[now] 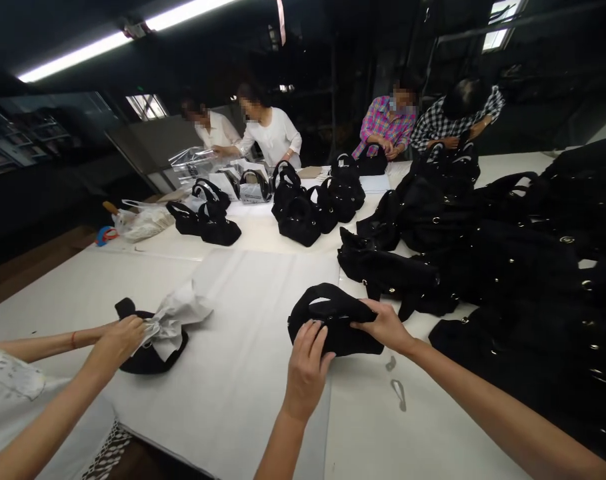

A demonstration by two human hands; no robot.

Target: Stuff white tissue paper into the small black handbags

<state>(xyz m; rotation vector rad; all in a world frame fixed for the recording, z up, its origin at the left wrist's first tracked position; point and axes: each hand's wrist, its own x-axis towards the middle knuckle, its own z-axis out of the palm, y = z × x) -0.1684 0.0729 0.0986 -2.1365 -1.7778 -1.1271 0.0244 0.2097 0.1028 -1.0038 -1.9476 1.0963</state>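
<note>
A small black handbag (333,313) lies flat on the white table (263,300) right in front of me. My left hand (307,365) presses on its near left edge, fingers curled onto the fabric. My right hand (385,325) grips the bag's right side, thumb and fingers closed on it. The bag's handle loops over its top.
At the left a co-worker's hands (117,339) push white paper (175,315) into another black bag (147,357). A big heap of black bags (507,267) fills the right side. More bags (303,213) stand mid-table. Several people work at the far end.
</note>
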